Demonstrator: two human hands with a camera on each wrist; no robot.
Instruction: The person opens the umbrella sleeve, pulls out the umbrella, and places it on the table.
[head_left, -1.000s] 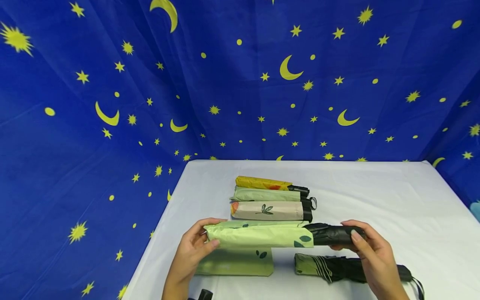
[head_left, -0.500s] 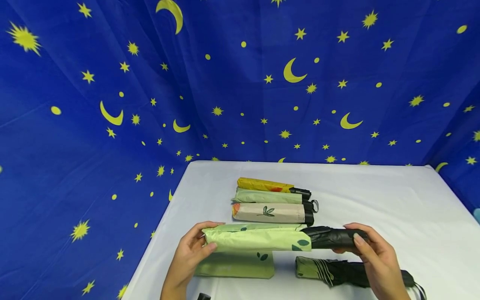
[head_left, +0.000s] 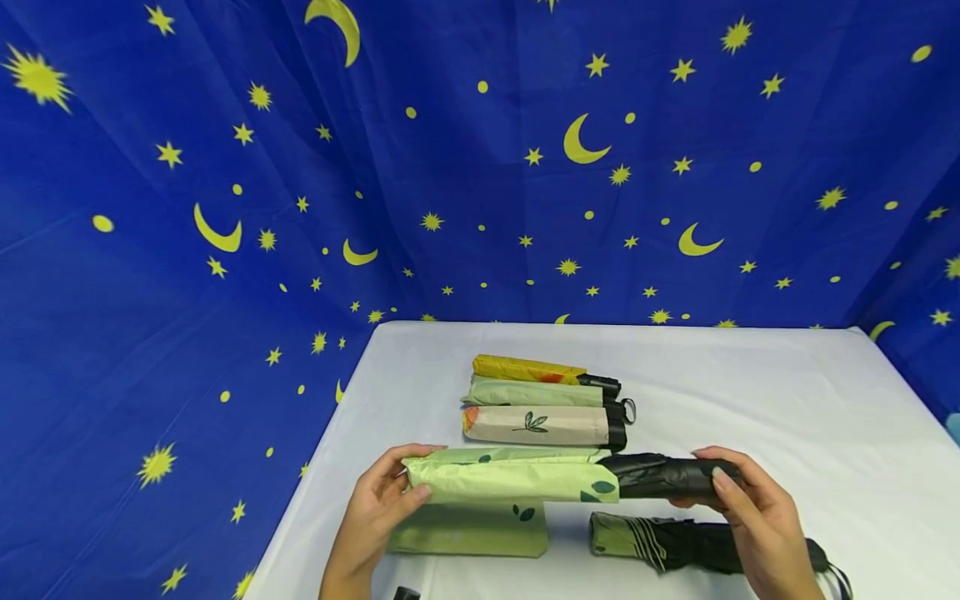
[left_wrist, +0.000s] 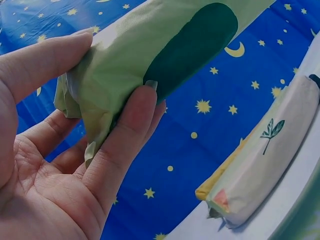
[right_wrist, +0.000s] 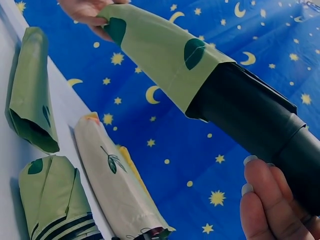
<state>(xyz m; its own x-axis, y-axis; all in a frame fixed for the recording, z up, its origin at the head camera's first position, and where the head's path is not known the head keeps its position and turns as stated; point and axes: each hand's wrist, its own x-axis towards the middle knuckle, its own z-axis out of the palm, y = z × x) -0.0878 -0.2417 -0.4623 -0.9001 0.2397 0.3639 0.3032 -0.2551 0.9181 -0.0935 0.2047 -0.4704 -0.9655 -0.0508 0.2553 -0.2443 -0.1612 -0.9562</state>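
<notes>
While the left hand point(head_left: 382, 500) pinches the left end of its pale green, leaf-printed sleeve point(head_left: 517, 478) and the right hand point(head_left: 767, 517) curls its fingers round the black right end, a folded umbrella point(head_left: 656, 477) hangs level over the white table's point(head_left: 750, 400) near part, before blue star-and-moon cloth point(head_left: 465, 175).

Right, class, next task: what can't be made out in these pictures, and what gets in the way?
Head view: the black object, mostly cut off by the bottom edge.
Head view: part of the striped umbrella, behind the right hand.
Head view: the far side of the table sleeve, behind the held sleeve.
Right wrist view: the black handle's end, cut off by the right edge.
</notes>
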